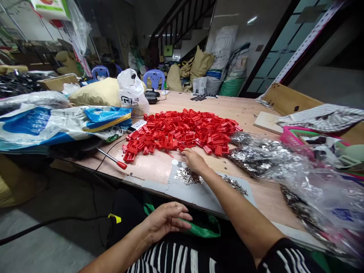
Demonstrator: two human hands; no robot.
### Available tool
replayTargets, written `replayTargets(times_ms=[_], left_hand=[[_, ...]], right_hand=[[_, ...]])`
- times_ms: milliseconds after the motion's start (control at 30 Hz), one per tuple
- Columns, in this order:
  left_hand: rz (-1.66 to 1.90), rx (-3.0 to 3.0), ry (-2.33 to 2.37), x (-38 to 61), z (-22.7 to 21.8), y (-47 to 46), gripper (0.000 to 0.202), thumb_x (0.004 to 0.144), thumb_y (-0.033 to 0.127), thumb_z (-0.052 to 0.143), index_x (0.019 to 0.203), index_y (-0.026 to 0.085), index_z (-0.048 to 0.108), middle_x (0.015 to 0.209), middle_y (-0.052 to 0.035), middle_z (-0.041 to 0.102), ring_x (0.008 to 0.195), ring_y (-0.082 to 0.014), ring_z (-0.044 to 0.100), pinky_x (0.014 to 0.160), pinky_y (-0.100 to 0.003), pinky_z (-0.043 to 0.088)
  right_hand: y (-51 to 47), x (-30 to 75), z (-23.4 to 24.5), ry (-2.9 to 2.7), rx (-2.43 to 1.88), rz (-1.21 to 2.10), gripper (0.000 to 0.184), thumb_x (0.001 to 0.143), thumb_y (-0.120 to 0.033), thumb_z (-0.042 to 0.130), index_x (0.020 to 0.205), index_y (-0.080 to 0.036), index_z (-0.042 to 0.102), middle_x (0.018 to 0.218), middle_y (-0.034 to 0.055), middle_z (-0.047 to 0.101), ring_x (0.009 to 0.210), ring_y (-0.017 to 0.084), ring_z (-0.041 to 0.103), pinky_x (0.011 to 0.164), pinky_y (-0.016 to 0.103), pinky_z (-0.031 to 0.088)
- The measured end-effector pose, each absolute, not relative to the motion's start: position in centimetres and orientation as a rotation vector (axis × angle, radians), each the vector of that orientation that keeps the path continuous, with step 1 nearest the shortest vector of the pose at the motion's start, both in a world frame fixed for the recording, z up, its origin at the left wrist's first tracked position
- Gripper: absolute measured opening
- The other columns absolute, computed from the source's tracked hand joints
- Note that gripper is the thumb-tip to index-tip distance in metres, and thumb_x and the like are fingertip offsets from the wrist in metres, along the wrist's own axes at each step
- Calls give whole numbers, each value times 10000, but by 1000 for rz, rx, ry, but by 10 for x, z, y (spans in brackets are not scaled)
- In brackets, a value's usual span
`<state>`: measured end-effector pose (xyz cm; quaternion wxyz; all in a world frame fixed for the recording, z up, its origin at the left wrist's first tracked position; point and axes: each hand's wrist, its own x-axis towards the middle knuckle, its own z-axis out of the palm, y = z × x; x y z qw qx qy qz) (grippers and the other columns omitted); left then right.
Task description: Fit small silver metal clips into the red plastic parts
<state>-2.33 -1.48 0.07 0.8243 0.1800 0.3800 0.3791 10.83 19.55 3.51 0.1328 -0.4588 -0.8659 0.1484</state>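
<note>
My right hand [195,161] reaches over the table to the near edge of a heap of red plastic housings [182,131]. Its fingertips are drawn together, and whatever is between them is too small to make out. Just below that hand lies a small pile of shiny metal pieces [186,176] on a grey sheet [210,195]. More metal pieces [234,185] are scattered to the right, past my forearm. Held above my lap, in front of the table edge, my left hand [170,220] is empty, its fingers loosely curled and apart.
Clear plastic bags of metal parts [264,155] lie at the right, beside a pink basket [292,138]. A rod with a red handle [121,165] juts out at the left near a black cable. Sacks [96,93] and a white plastic bag [132,91] stand behind it.
</note>
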Motion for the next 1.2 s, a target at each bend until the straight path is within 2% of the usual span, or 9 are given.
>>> replayTargets(times_ms=[133, 233, 367, 533, 667, 767, 833, 1000, 1200], left_hand=[[989, 432, 769, -32, 22, -4, 304, 819, 309, 645, 1061, 145, 562, 990, -126, 687, 861, -233, 694, 840, -420, 515], [1179, 483, 863, -34, 33, 5, 373, 819, 314, 658, 1133, 222, 480, 1069, -90, 659, 911, -236, 676, 823, -452, 531], [1165, 575, 879, -26, 36, 9, 449, 805, 322, 678, 1189, 230, 463, 1036, -74, 660, 873, -199, 670, 805, -398, 540], [1059, 587, 842, -10, 29, 6, 356, 759, 336, 723, 1021, 156, 562, 885, -65, 683, 809, -172, 666, 764, -314, 536], [1078, 584, 896, -9, 23, 4, 375, 731, 338, 747, 1011, 156, 575, 907, -68, 689, 793, -178, 670, 739, -316, 545], [1093, 591, 941, -12, 21, 3, 376, 729, 323, 751, 1014, 157, 571, 898, -58, 687, 782, -169, 666, 744, -323, 552], [1101, 605, 957, -13, 20, 2, 378, 730, 320, 750, 1018, 155, 569, 900, -57, 686, 787, -169, 664, 748, -329, 556], [1084, 631, 966, -12, 19, 0, 386, 730, 328, 748, 1021, 151, 567, 924, -71, 691, 826, -190, 673, 759, -338, 556], [1097, 623, 994, -15, 14, -1, 407, 712, 344, 760, 1020, 153, 574, 929, -75, 694, 815, -192, 672, 752, -337, 553]], right_hand=[[146, 121, 50, -2480, -1168, 544, 273, 936, -225, 443, 1132, -199, 631, 1229, 58, 612, 1115, 155, 563, 965, 267, 423], [102, 135, 62, -2356, -919, 867, 239, 915, -217, 493, 1086, -193, 659, 1215, 74, 624, 1125, 178, 563, 975, 305, 419], [58, 151, 75, -2285, -789, 1238, 232, 930, -229, 472, 1053, -219, 668, 1094, 43, 668, 1014, 159, 603, 910, 286, 448], [53, 175, 77, -2193, -795, 1521, 232, 900, -331, 518, 1022, -203, 668, 1100, 43, 672, 1010, 180, 609, 876, 290, 466], [80, 211, 60, -2132, -1350, 946, 197, 869, -302, 522, 968, -210, 665, 967, 43, 700, 856, 187, 636, 748, 295, 480], [100, 234, 46, -2146, -1744, 349, 164, 839, -240, 542, 950, -213, 660, 994, 57, 685, 894, 210, 624, 760, 309, 456], [108, 241, 40, -2204, -1858, 184, 183, 846, -250, 548, 993, -213, 650, 1030, 68, 669, 921, 219, 619, 745, 303, 450], [113, 232, 36, -2348, -1876, 93, 259, 878, -288, 530, 1122, -232, 597, 1136, 67, 629, 967, 222, 611, 729, 296, 442], [105, 229, 39, -2402, -1721, 291, 145, 864, -214, 508, 944, -224, 628, 991, 46, 651, 868, 184, 608, 714, 279, 436]])
